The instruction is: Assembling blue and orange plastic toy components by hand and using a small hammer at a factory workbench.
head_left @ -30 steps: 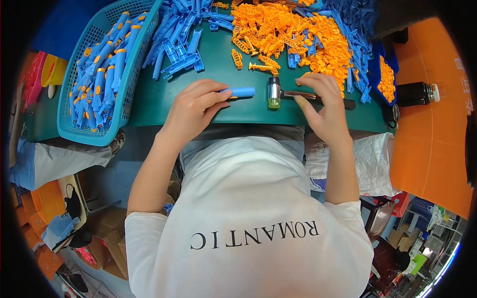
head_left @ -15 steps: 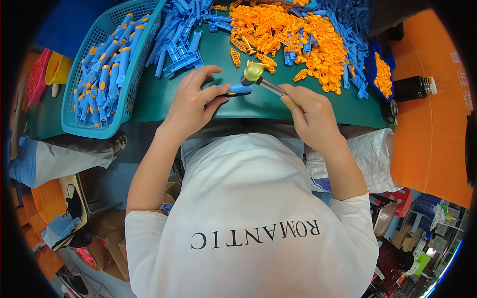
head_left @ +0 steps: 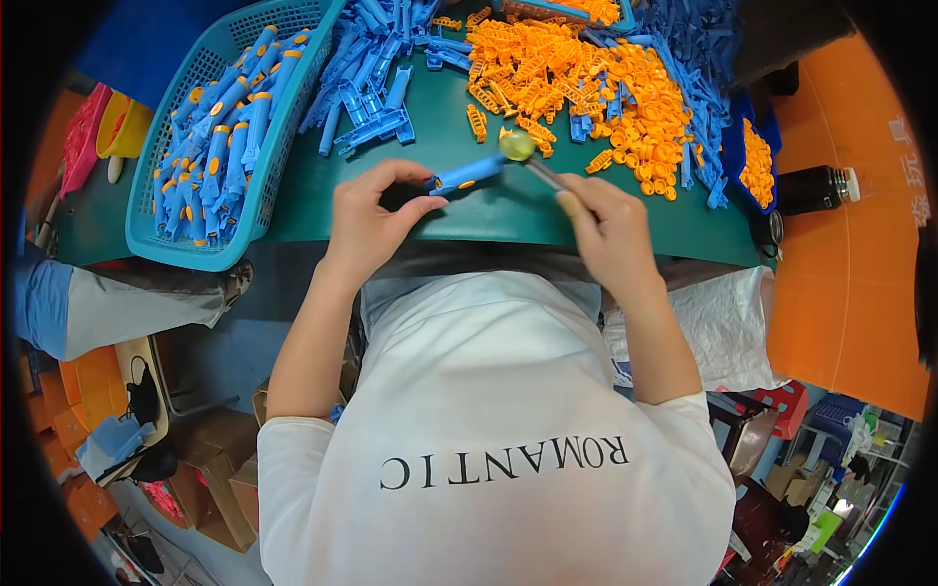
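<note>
My left hand [head_left: 376, 215] is at the front of the green table, its thumb and fingers pinching the near end of a blue plastic tube-shaped piece [head_left: 473, 177] with an orange oval spot. The piece lies slanted, its far end up and to the right. My right hand [head_left: 614, 223] is closed round the metal handle of a small hammer with a translucent yellow-green head [head_left: 518, 146]. That head is just beyond the piece's far end; whether they touch I cannot tell.
At left stands a teal basket [head_left: 256, 207] of blue pieces with orange spots. Loose blue parts [head_left: 376, 117] lie beside it. Small orange parts [head_left: 532, 73] are heaped at the back, with round orange caps [head_left: 645, 146] to their right. A dark bottle [head_left: 819, 189] lies at far right.
The blue piece has turned so its orange spot shows and its right end tilts upward. My left fingers have shifted toward its left end. The hammer head has moved slightly right.
</note>
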Motion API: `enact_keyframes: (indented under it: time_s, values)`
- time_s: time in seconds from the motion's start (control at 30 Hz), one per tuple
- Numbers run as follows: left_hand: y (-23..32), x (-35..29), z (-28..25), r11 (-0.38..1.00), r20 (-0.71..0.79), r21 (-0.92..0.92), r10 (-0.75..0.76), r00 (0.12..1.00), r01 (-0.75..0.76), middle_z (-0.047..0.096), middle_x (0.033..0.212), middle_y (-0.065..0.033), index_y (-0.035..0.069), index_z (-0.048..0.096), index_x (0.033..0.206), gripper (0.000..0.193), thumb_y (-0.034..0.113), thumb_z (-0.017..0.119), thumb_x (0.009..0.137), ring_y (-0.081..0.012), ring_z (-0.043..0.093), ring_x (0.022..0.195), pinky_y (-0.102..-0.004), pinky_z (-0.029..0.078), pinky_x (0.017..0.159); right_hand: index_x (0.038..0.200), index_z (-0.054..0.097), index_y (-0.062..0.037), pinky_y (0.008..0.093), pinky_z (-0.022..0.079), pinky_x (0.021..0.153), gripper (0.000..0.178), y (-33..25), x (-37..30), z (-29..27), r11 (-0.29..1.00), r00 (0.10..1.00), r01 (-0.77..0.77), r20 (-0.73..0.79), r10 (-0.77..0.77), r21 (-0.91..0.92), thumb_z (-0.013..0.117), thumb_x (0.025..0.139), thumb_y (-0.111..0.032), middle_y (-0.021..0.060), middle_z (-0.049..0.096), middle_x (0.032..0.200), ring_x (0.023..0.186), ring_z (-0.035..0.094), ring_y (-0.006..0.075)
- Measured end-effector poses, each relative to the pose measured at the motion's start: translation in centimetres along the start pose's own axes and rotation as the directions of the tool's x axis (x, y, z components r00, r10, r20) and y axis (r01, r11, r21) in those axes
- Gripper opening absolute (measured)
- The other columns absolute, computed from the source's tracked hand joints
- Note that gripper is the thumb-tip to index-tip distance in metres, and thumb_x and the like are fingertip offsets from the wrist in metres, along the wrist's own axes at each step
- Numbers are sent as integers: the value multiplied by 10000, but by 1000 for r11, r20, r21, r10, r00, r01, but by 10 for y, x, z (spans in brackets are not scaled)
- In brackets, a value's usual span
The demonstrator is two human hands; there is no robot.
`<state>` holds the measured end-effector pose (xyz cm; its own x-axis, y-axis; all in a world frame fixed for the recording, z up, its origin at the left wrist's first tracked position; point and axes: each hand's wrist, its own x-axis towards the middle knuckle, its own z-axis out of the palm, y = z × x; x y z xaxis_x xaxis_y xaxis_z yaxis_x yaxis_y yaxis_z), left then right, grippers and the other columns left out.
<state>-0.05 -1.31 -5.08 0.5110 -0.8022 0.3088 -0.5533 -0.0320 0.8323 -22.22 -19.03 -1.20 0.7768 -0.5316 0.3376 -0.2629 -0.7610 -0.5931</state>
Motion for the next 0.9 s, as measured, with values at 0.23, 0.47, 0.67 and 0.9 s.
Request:
enact_keyframes:
  time_s: [0.23,0.47,0.67,0.9]
  values:
    - [46,-13,12,921,12,-391,-3,1000,7,751,955,-130,-45,737,1026,314,-109,815,728,-216,727,948,-306,607,807,1128,747,-63,357,487,874,320,31,-2,-8,966,970,152,-156,-187,-211,751,812,-18,56,715,983,970,610,250]
    - [58,-14,18,765,-107,35,643,758,-643,743,967,-129,19,738,904,254,-91,823,692,-292,731,890,-365,613,754,1110,726,-5,319,502,649,362,-36,-4,-25,911,970,115,152,-189,396,802,756,-30,95,688,850,681,621,227]
    - [64,-8,24,710,-31,276,681,732,-648,723,938,-103,36,758,1033,382,-36,822,663,-277,704,827,-378,605,754,1003,717,12,334,473,546,299,-44,-12,6,892,935,355,-128,-331,279,834,735,-49,114,647,737,603,600,209]
    - [46,-8,47,975,-136,-33,212,968,-218,690,956,-141,12,693,1138,334,-45,725,811,-291,699,864,-342,569,755,1034,742,-12,297,513,674,247,-5,12,-1,871,996,-51,-43,82,488,798,796,-47,105,699,897,738,637,171]
